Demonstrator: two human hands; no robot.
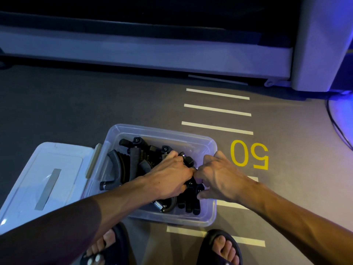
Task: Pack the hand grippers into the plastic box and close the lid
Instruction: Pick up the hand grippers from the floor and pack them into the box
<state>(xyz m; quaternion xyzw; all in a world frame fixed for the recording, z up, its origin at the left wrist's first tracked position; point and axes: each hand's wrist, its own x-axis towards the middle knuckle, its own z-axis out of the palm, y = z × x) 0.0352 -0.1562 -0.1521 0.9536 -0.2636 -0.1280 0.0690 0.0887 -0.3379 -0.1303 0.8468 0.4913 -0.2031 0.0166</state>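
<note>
On the floor at our left the lid lies off, touching the plastic box. We judge packing nearly done: our left hand and right hand, fingers curled, settle the hand grippers inside. Next they must sit below the rim; open floor surrounds the box

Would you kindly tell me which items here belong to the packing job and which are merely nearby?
Job: hand grippers, plastic box, lid, left hand, right hand.

Nearby: yellow floor number, white floor stripes, sandals, treadmill base.
</note>
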